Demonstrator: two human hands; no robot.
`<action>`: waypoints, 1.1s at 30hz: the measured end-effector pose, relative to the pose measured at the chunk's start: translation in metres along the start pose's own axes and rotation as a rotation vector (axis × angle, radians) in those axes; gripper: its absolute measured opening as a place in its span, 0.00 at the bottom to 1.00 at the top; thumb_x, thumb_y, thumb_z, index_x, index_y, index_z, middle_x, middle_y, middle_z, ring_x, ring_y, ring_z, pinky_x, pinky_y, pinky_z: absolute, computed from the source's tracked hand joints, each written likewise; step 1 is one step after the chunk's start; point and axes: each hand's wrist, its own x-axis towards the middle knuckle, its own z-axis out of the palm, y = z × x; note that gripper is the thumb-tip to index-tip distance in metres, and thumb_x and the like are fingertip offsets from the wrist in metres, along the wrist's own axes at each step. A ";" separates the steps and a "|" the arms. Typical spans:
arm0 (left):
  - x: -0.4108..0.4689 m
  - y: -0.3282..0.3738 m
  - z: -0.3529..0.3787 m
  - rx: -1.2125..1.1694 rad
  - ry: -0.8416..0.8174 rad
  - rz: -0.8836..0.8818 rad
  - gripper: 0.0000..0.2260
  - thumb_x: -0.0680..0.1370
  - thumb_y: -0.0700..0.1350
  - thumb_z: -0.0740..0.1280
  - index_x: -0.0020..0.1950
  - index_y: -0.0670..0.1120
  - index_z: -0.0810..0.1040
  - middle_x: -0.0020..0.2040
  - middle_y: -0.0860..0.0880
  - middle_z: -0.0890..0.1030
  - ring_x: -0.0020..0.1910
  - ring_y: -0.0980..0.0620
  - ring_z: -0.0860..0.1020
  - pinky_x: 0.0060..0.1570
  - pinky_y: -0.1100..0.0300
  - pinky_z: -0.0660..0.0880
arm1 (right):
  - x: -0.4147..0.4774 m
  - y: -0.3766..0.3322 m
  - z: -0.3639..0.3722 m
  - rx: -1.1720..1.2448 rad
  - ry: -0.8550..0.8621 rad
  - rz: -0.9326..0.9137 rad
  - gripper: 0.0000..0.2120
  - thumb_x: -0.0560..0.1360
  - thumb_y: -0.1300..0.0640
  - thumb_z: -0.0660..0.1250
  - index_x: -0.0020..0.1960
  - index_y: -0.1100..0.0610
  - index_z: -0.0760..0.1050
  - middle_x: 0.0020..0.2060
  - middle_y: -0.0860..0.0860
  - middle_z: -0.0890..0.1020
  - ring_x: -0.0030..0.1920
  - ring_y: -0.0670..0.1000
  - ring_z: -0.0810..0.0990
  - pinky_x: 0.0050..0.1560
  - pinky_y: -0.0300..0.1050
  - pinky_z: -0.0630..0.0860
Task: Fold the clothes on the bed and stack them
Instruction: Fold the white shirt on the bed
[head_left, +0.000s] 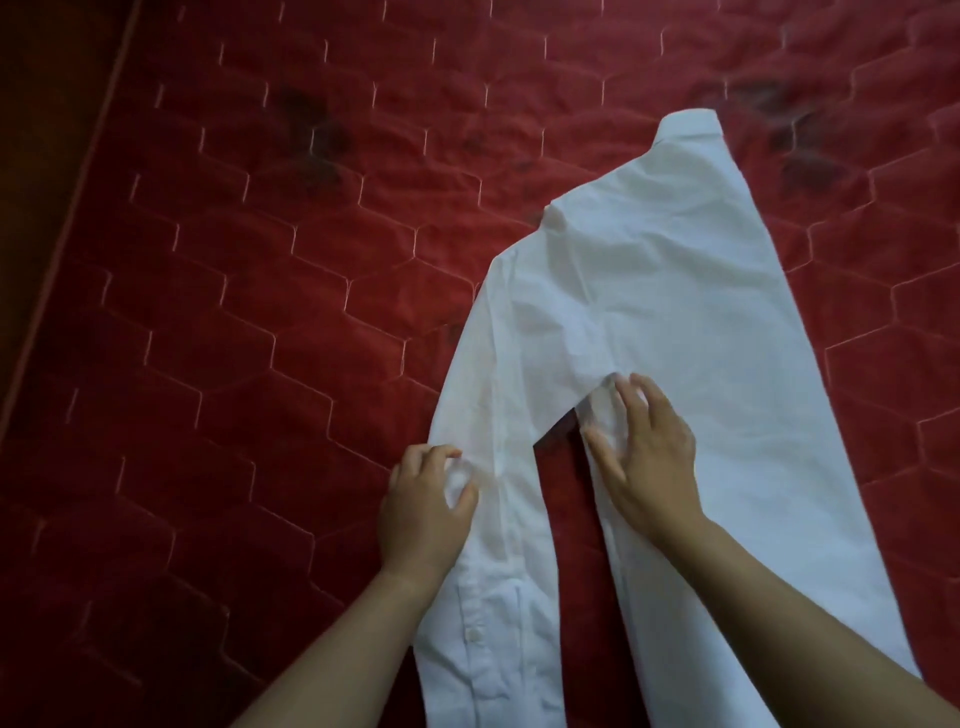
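Left hand pinching shirt | right hand flat | red hexagon-quilted bedcover

We look down on a bed with a shirt lying flat on its right half, the collar at the far end. One sleeve runs down the shirt's left side toward us, with a strip of bed between sleeve and body. Our left hand pinches the sleeve's left edge. Our right hand rests flat on the body, just right of that gap. The bed's edge runs along the far left.
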 end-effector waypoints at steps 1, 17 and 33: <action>-0.001 -0.004 0.000 0.035 -0.004 0.022 0.15 0.73 0.51 0.67 0.59 0.53 0.75 0.58 0.55 0.72 0.57 0.52 0.71 0.53 0.56 0.69 | -0.008 0.006 0.008 -0.081 -0.052 -0.009 0.31 0.75 0.39 0.50 0.73 0.54 0.61 0.73 0.54 0.61 0.73 0.55 0.59 0.68 0.55 0.57; -0.051 0.038 0.056 -0.038 0.132 -0.115 0.30 0.66 0.60 0.72 0.61 0.48 0.70 0.57 0.48 0.72 0.55 0.48 0.71 0.51 0.57 0.70 | -0.065 0.035 0.008 -0.212 -0.088 0.070 0.30 0.75 0.42 0.51 0.73 0.54 0.60 0.74 0.53 0.59 0.74 0.54 0.55 0.70 0.58 0.50; -0.033 -0.004 -0.021 -0.517 -0.007 -0.109 0.12 0.74 0.36 0.64 0.52 0.53 0.74 0.44 0.57 0.79 0.40 0.64 0.77 0.38 0.74 0.71 | -0.065 -0.025 -0.031 0.015 -0.017 -0.034 0.32 0.75 0.43 0.53 0.74 0.59 0.57 0.74 0.55 0.59 0.75 0.54 0.53 0.70 0.55 0.55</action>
